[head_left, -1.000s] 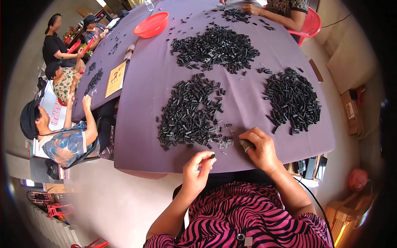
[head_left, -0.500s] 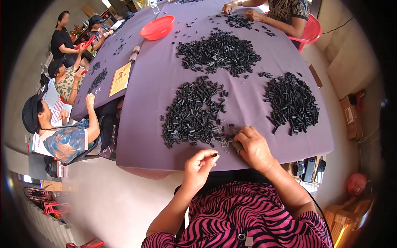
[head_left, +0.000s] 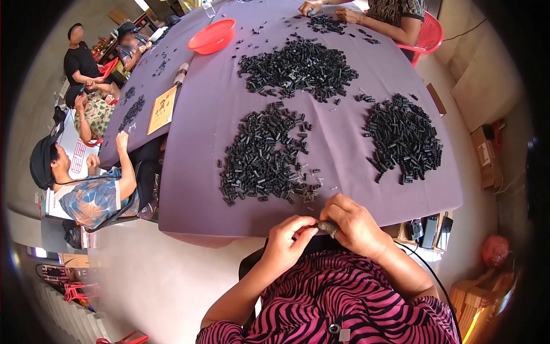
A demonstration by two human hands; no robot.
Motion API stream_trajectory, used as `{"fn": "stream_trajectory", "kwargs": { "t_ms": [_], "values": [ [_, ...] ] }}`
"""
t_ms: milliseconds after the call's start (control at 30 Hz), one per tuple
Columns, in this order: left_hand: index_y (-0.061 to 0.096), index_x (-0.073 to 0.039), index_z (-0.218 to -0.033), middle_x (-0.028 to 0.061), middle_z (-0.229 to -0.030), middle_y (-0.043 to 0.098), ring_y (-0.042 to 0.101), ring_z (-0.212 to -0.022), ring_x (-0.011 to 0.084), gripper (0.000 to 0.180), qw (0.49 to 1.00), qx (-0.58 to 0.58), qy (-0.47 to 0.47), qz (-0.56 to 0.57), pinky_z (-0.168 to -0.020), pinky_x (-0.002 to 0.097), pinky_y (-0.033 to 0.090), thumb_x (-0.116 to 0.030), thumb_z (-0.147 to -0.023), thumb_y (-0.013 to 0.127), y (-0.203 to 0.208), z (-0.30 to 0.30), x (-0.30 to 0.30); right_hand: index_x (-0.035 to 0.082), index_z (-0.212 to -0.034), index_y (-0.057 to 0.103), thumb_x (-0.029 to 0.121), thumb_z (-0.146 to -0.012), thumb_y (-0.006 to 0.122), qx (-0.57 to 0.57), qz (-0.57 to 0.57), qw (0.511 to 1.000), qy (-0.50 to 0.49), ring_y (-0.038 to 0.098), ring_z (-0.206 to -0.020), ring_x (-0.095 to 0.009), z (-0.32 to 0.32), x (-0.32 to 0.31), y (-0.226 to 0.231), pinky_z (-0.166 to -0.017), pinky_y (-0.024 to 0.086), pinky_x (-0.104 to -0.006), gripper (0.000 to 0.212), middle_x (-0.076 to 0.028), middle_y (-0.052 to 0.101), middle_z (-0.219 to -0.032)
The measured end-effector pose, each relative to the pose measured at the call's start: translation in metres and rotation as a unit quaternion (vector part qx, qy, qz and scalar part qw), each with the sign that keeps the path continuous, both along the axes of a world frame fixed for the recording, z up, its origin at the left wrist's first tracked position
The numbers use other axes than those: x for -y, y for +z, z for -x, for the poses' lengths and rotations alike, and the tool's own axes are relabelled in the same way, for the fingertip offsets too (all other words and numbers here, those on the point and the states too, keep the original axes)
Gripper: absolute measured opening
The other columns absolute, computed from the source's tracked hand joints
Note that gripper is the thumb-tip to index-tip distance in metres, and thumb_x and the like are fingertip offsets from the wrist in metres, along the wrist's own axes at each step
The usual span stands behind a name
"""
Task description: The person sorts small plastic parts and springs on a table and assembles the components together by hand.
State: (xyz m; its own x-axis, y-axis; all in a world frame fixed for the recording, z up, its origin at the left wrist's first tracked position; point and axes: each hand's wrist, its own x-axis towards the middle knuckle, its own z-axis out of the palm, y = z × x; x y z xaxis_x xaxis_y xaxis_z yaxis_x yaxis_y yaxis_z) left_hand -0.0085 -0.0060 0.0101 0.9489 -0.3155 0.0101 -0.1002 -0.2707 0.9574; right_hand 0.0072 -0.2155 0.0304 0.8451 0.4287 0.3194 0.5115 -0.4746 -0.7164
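In front of my body, near the table edge, both hands meet. My left hand is closed in a pinch on a small black plastic piece, mostly hidden by the fingertips. My right hand has its fingers curled against that piece; a grey-brown covering seems to wrap one of its digits. Whatever its fingertips pinch is too small to name. Just beyond lies a heap of short black tubular pieces, with tiny clear bits scattered at its near right corner.
Two more black heaps lie on the purple cloth, one at the right and one farther off. A red basin stands at the far left. Co-workers sit along the left and at the far right, one on a red chair.
My left hand has moved right with the black piece, and my right hand has drawn back from the clear bits toward me. The hands now meet.
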Motion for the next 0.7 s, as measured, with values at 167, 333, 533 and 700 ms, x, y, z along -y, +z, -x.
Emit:
{"fn": "stream_trajectory", "kwargs": {
  "t_ms": [167,333,533,700],
  "values": [
    [0.068,0.002,-0.109,0.0072,-0.095,0.069,0.066,-0.083,0.0114,0.016,1.000,-0.021,0.003,0.001,-0.073,0.0254,0.053,-0.001,-0.093,0.068,-0.001,0.007,0.000,0.004,-0.101,0.062,-0.001,-0.076,0.069,-0.028,0.010,1.000,0.005,0.063,-0.090,-0.036,0.007,0.004,0.002,-0.076,0.054,-0.0437,0.026,-0.012,0.057,-0.099],
    [0.068,0.003,-0.110,0.0077,-0.094,0.069,0.065,-0.080,0.0107,0.017,0.998,0.011,-0.023,-0.050,-0.071,0.0250,0.052,-0.001,-0.094,0.068,-0.002,0.011,0.000,0.006,-0.100,0.060,0.005,-0.084,0.067,-0.036,0.035,0.998,0.023,0.066,-0.080,-0.039,0.014,0.002,-0.005,-0.068,0.055,-0.0464,0.017,-0.014,0.061,-0.093],
    [0.067,0.002,-0.110,0.0074,-0.090,0.069,0.063,-0.073,0.0125,0.018,0.998,0.004,-0.050,-0.038,-0.067,0.0267,0.051,-0.005,-0.094,0.069,-0.005,0.015,-0.005,0.004,-0.104,0.063,0.003,-0.083,0.070,-0.113,0.054,0.992,0.019,0.065,-0.085,-0.040,0.026,-0.002,0.003,-0.078,0.054,-0.0444,0.021,-0.019,0.065,-0.091],
    [0.068,0.003,-0.112,0.0020,-0.089,0.068,0.060,-0.073,0.0065,0.017,0.994,-0.097,-0.047,0.000,-0.068,0.0235,0.050,-0.003,-0.096,0.067,-0.002,0.017,-0.009,0.000,-0.101,0.065,-0.004,-0.086,0.069,-0.274,-0.118,0.953,0.057,0.069,-0.083,-0.023,0.020,0.002,-0.012,-0.077,0.055,-0.0332,0.016,-0.010,0.069,-0.092]
  ]
}}
